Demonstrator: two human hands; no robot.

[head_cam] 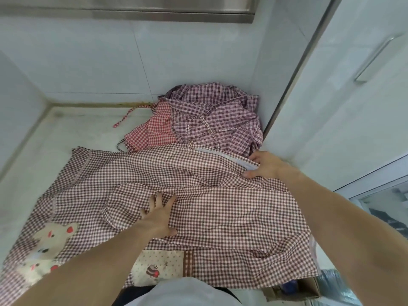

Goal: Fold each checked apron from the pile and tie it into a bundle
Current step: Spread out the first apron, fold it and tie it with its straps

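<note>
Brown-check apron (198, 173) spread, unfolded; L hand (157, 215) presses flat, R hand (263, 165) pinches hem; pile (212, 120) untouched, no bundles.

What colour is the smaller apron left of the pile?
Red-and-white check, clearest in the head view.

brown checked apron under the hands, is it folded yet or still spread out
Mostly spread. The brown checked apron lies wide across the counter, wrinkled, one flap turned over where the left hand presses; the right hand grips its far edge.
</note>
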